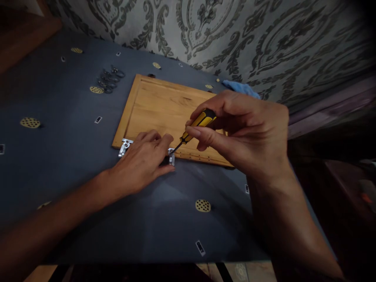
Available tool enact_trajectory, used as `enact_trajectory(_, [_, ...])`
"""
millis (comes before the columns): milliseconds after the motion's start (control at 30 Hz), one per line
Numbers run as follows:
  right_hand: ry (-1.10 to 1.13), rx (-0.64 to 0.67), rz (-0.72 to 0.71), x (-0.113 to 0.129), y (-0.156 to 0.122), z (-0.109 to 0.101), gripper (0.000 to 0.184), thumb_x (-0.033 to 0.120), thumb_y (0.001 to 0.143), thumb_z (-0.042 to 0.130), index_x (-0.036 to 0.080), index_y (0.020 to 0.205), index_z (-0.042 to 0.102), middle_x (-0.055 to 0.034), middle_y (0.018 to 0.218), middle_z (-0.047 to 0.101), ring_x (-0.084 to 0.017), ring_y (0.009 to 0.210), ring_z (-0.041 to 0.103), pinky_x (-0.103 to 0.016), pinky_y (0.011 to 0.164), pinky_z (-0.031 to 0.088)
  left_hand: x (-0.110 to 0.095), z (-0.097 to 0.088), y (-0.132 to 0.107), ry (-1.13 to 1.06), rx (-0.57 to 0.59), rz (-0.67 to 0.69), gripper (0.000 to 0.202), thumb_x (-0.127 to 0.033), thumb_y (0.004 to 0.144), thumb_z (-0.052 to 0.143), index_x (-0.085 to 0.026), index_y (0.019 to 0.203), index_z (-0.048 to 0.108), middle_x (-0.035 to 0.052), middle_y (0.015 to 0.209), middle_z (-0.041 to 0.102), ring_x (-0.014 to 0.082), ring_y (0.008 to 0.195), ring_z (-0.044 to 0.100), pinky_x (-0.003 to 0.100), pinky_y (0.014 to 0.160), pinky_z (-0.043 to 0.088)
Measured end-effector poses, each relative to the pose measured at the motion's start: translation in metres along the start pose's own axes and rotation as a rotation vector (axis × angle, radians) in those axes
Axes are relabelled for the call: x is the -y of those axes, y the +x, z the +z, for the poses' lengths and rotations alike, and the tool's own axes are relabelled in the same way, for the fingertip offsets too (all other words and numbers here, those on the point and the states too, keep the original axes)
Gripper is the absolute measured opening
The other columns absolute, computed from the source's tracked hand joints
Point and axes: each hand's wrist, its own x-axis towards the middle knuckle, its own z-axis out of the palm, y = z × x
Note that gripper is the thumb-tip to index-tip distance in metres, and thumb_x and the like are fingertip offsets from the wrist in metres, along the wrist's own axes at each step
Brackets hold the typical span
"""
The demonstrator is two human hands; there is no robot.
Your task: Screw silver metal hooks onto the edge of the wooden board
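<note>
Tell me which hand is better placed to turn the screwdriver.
Probably the right hand: it grips the yellow-and-black screwdriver, whose tip is at a metal hinge. The left hand rests at the near edge of the wooden board, beside that hinge, seemingly better suited to steadying.

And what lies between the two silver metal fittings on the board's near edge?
In the head view, the left hand lies between the two metal fittings, reaching over the wooden board; whatever is beneath is hidden.
</note>
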Motion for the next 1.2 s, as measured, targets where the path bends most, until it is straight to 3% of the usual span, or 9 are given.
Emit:
enact_trajectory(267, [0.024, 0.025, -0.002, -0.001, 0.000, -0.003, 0.016, 0.033, 0.075, 0.087, 0.027, 0.081, 0.074, 0.0014, 0.081, 0.070, -0.015, 0.057, 0.063, -0.031, 0.048, 0.056, 0.000, 0.000, 0.000, -0.006, 0.002, 0.002, 0.042, -0.034, 0.085, 0.078, -0.017, 0.115, 0.054, 0.0081, 0.104, 0.066, 0.0288, 0.103, 0.061, 0.042, 0.089, 0.051])
enact_trajectory(500, [0.053, -0.122, -0.047, 0.000, 0.001, -0.007, 0.018, 0.025, 0.075, 0.088, 0.028, 0.080, 0.071, 0.0034, 0.071, 0.066, -0.014, 0.052, 0.063, -0.032, 0.043, 0.052, 0.000, 0.000, 0.000, -0.024, -0.002, -0.003, 0.040, -0.032, 0.084, 0.079, -0.018, 0.113, 0.056, 0.0077, 0.105, 0.066, 0.0280, 0.103, 0.061, 0.040, 0.089, 0.050])
enact_trajectory(933, [0.065, -0.102, -0.042, -0.005, 0.003, -0.004, 0.023, 0.028, 0.071, 0.090, 0.026, 0.076, 0.068, 0.0027, 0.069, 0.063, -0.014, 0.048, 0.060, -0.032, 0.042, 0.051, 0.000, -0.001, -0.001, -0.006, -0.017, 0.013, 0.037, -0.033, 0.085, 0.078, -0.019, 0.110, 0.054, 0.0064, 0.102, 0.065, 0.0275, 0.104, 0.061, 0.039, 0.089, 0.050])
enact_trajectory(1200, [0.005, -0.085, -0.011, -0.021, 0.007, 0.002, 0.028, 0.044, 0.077, 0.085, 0.025, 0.079, 0.065, 0.0049, 0.065, 0.064, -0.011, 0.048, 0.056, -0.027, 0.043, 0.047, -0.001, -0.002, -0.001, -0.006, -0.022, 0.028, 0.040, -0.032, 0.086, 0.076, -0.020, 0.116, 0.052, 0.0057, 0.104, 0.067, 0.0272, 0.106, 0.061, 0.040, 0.091, 0.049])
